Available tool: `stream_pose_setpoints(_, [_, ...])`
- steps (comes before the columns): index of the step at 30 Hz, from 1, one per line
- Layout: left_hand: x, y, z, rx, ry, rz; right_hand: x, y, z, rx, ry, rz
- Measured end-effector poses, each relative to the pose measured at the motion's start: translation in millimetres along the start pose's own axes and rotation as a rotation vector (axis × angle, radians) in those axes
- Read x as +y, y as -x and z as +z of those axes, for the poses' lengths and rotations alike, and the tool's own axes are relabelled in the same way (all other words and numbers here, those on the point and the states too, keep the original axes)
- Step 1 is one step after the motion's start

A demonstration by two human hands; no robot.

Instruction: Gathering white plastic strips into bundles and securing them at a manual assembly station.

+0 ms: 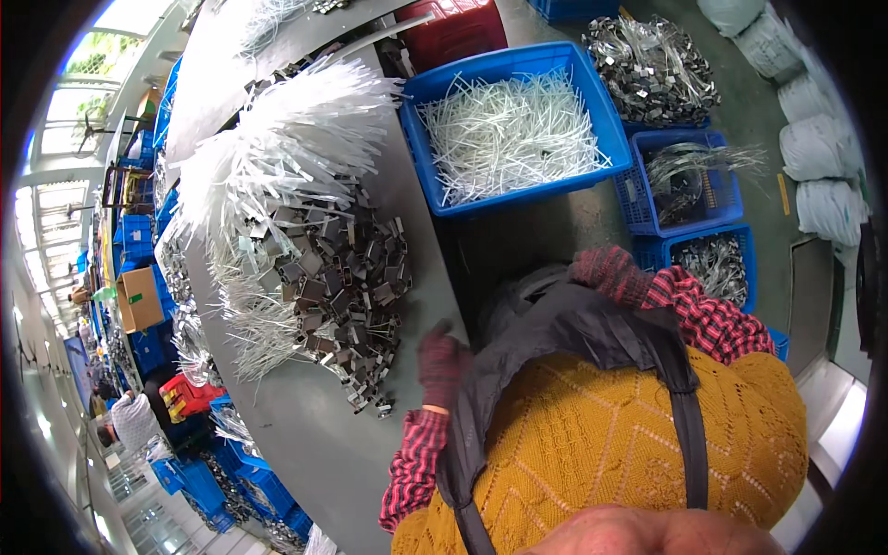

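My left hand (442,367), in a dark red knit glove, is over the right edge of the grey metal table (314,444). It is slightly blurred, so its finger shape is unclear. Left of it lies a heap of small dark metal pieces (347,277) with white plastic strips (287,139) fanned out behind. My right hand (610,274), gloved alike, rests by the upper edge of the dark apron (573,324) on my lap. Its fingertips are hidden, and whether it grips the cloth does not show.
A blue bin (606,102) of loose white strips stands beyond my lap, beside the table. Blue crates (731,185) with metal parts and strips line the right, near white sacks (819,148). A red container (453,32) sits at the back. Another person (139,421) is far left.
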State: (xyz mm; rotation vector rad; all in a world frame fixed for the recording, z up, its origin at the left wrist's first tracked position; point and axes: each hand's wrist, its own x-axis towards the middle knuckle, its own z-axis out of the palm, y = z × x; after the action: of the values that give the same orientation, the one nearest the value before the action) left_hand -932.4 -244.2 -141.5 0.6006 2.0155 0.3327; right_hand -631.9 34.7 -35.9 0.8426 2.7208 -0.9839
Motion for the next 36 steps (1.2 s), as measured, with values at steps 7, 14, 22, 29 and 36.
stream_pose_setpoints(7, [144, 48, -62, 0.056, 0.235, 0.508, 8, 19, -33, -0.298, 0.092, -0.061])
stream_pose_setpoints(14, [199, 19, -25, 0.052, 1.008, 0.245, 83, -45, -86, -0.251, -0.759, 0.14])
stream_pose_setpoints(22, [264, -57, -7, 0.139, 1.018, 0.143, 252, -163, -56, -0.177, -0.033, 0.356])
stream_pose_setpoints(29, [290, -100, 34, 0.049, 0.942, 0.024, 306, -266, 51, -0.629, 0.385, 0.255])
stream_pose_setpoints(36, [280, -138, 52, -0.032, 0.881, -0.141, 290, -304, 92, -0.203, 0.302, 0.022])
